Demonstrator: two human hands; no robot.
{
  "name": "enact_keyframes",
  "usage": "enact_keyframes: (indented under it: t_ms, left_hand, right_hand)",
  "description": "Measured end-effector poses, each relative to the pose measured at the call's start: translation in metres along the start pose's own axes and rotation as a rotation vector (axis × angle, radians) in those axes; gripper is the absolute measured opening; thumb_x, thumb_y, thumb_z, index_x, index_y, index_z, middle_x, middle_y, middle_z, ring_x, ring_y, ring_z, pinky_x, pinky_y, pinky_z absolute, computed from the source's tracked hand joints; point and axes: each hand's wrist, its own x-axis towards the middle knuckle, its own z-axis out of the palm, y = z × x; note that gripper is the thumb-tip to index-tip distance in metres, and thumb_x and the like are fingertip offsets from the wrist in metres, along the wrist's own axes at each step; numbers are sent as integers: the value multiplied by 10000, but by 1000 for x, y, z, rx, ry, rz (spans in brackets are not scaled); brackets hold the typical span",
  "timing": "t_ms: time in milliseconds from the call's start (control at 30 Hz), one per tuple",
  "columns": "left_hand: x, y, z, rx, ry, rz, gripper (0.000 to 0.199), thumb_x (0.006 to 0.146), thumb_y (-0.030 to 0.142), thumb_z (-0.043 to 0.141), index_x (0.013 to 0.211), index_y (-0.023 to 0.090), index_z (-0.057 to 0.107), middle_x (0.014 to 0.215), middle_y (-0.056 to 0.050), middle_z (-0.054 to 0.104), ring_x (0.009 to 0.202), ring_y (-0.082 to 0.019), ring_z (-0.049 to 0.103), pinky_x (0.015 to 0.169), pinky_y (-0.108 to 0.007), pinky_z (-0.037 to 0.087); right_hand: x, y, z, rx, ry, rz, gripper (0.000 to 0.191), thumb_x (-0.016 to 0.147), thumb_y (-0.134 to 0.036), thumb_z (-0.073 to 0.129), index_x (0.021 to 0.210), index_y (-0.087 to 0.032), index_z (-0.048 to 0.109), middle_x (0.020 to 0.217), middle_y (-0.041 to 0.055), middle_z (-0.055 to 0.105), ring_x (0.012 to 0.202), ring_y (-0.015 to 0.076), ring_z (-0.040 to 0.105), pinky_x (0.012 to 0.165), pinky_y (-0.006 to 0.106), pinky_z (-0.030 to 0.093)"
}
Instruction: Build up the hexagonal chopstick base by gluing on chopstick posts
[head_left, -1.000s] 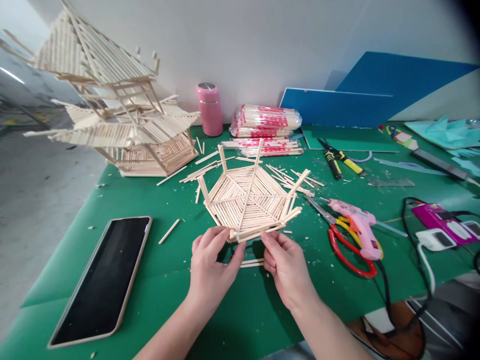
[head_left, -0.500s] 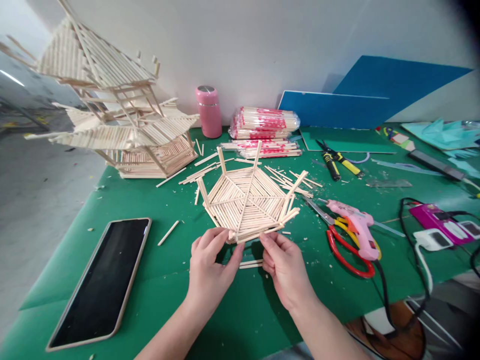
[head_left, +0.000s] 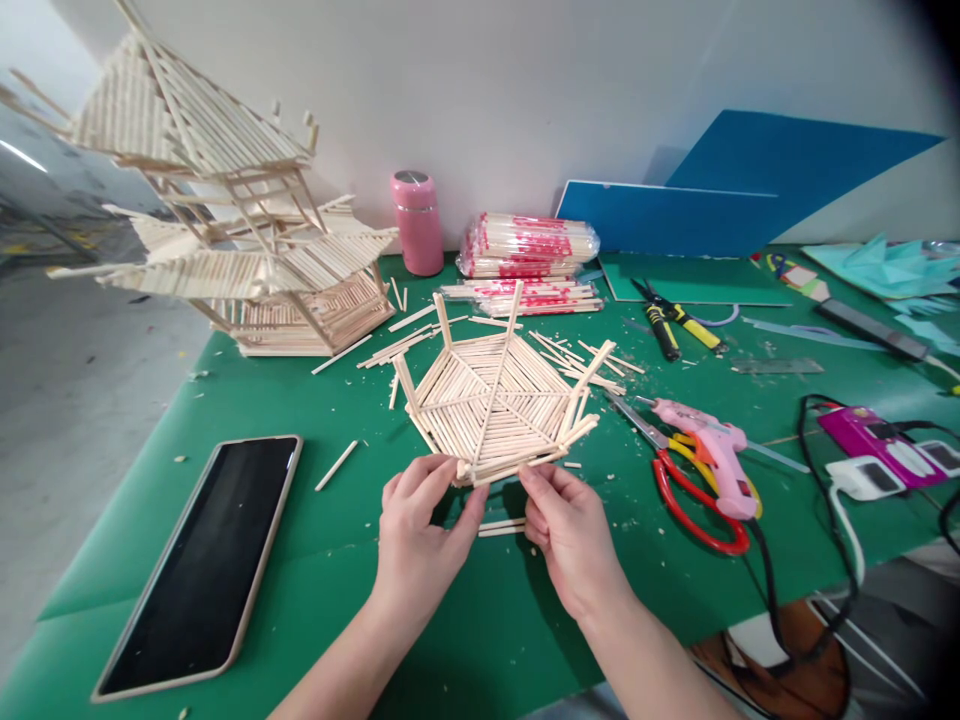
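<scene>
A hexagonal frame of wooden sticks, with short posts standing up at several corners, lies in front of me, its near edge between my hands. My left hand grips its near left corner, thumb below and fingers on top. My right hand pinches the near edge further right, with thumb and forefinger together at the stick there. Two loose sticks lie on the table between my hands, their right ends partly behind my right fingers.
A stick pagoda stands back left, a phone front left. Red-handled scissors and a pink glue gun lie right, near cables. Behind are a pink flask, bagged sticks, pliers and blue boards.
</scene>
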Motion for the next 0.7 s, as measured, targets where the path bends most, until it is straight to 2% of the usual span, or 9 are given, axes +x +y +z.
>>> enact_keyframes:
  t_ms: [700]
  left_hand:
    - [-1,-2,1,35,5,18,82,737,239,575,802,190,586,843,-47,613,795,-186,594,720,-343,467]
  right_hand:
    - [1,0,0,7,6,-4,284,621,-338,713,600,-168,486,450,-115,286,381,15,189,357,169,140]
